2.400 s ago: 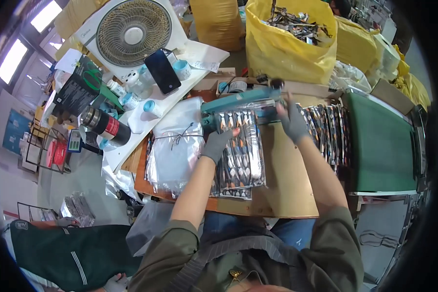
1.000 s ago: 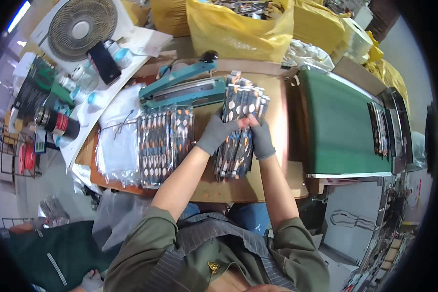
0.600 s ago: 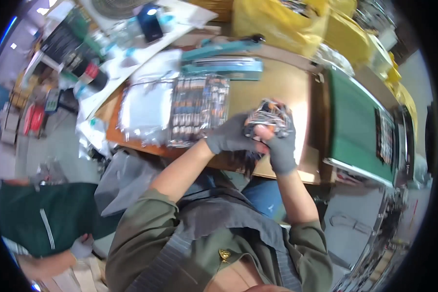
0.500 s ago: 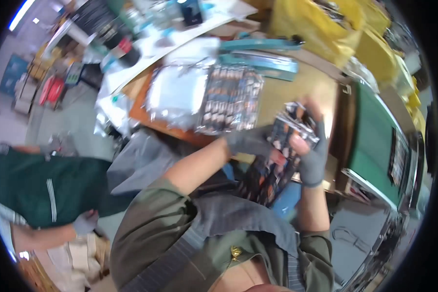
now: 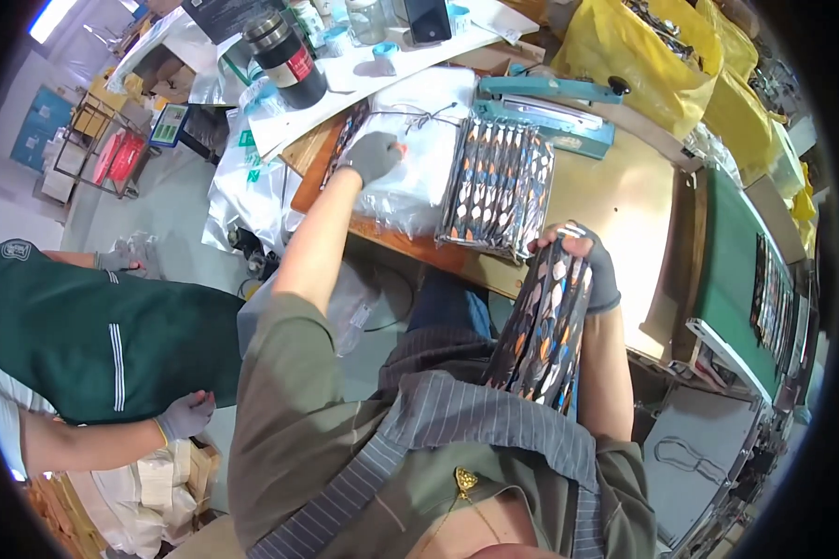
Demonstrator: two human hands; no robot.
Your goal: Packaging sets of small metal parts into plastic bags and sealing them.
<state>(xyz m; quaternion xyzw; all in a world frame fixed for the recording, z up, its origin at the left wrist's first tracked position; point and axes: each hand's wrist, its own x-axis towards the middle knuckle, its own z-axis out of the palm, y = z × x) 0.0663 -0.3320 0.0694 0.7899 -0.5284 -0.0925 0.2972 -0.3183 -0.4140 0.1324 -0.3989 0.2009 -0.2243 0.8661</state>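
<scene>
While the left hand (image 5: 371, 156) lay flat, fingers spread, on the clear bags (image 5: 410, 158) at the bench's (image 5: 625, 205) left edge, pinning them, the right hand (image 5: 595, 275) clamped a patterned packet bundle (image 5: 543, 331) off its front edge, hanging over the lap.

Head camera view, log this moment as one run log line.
left hand: on clear bag pile | right hand: holds patterned packet bundle | more packets on wooden table
</scene>
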